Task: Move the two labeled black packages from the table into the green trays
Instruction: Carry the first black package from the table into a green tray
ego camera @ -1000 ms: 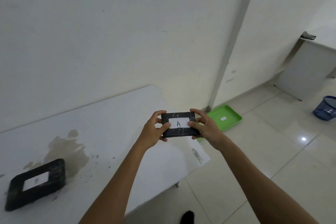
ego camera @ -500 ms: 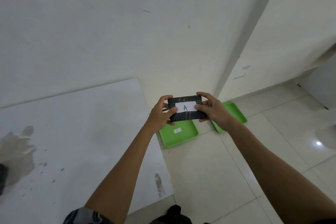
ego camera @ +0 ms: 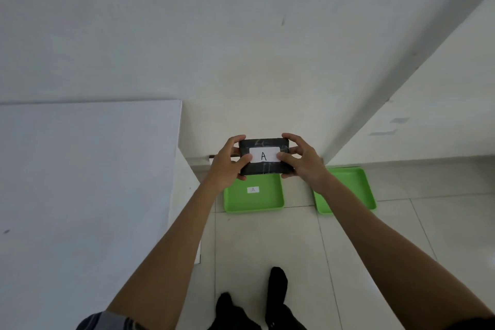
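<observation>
A black package with a white label reading "A" is held in the air between both hands. My left hand grips its left end and my right hand grips its right end. Two green trays lie on the floor by the wall. The left green tray carries a small white label reading "A" and sits directly below the package. The right green tray is partly hidden by my right forearm. The second black package is out of view.
The white table fills the left side, its right edge close to my left forearm. A white wall stands behind the trays, with a pillar corner at the right. My feet in black socks stand on the pale tiled floor.
The view has swung right and down, away from the table. The second package has left the view, and both green trays now appear below the held package, which stays gripped by both hands.
</observation>
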The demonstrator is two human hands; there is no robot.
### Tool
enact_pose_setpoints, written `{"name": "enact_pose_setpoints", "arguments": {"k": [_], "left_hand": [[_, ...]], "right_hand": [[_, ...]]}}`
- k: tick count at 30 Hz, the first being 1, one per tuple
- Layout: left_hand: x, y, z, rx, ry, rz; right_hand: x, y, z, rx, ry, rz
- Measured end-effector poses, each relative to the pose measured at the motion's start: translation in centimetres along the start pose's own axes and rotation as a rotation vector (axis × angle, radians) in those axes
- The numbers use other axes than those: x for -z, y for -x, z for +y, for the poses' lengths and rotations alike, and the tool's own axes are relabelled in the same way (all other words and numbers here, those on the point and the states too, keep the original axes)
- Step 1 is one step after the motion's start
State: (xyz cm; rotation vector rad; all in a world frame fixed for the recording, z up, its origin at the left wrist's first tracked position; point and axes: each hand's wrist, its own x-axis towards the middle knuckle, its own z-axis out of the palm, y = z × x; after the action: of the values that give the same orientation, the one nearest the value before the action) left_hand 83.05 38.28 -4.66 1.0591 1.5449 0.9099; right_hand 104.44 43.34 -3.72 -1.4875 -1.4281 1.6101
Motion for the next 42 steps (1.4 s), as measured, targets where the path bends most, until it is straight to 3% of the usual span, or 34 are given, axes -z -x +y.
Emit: {"name": "enact_pose_setpoints", "arguments": {"k": [8, 16, 26, 33, 42], "left_hand": [[-4.8, -12.2, -12.3, 0.138, 0.003, 0.053], [-10.4, -25.7, -35.3, 0.161, -0.142, 0.046], [-15.3, -33.9, -59.6, 0.262, -0.276, 0.009], [-16.4, -35.2, -64.5, 0.256, -0.493, 0.046], [-15.9, -35.2, -62.4, 0.324, -0.601, 0.031]], "right_hand": [[0.6, -13.8, 12.7, -0.100, 0.045, -0.016], [-2.8, -28.8, 35.8, -0.128, 0.101, 0.045], [-7.7, -38.9, 60.2, -0.166, 0.288, 0.038], [-9.9, -41.3, 64.6, -0.147, 0.504, 0.054], [-9.2, -40.5, 61.9, -0.210, 0.576, 0.031]]}}
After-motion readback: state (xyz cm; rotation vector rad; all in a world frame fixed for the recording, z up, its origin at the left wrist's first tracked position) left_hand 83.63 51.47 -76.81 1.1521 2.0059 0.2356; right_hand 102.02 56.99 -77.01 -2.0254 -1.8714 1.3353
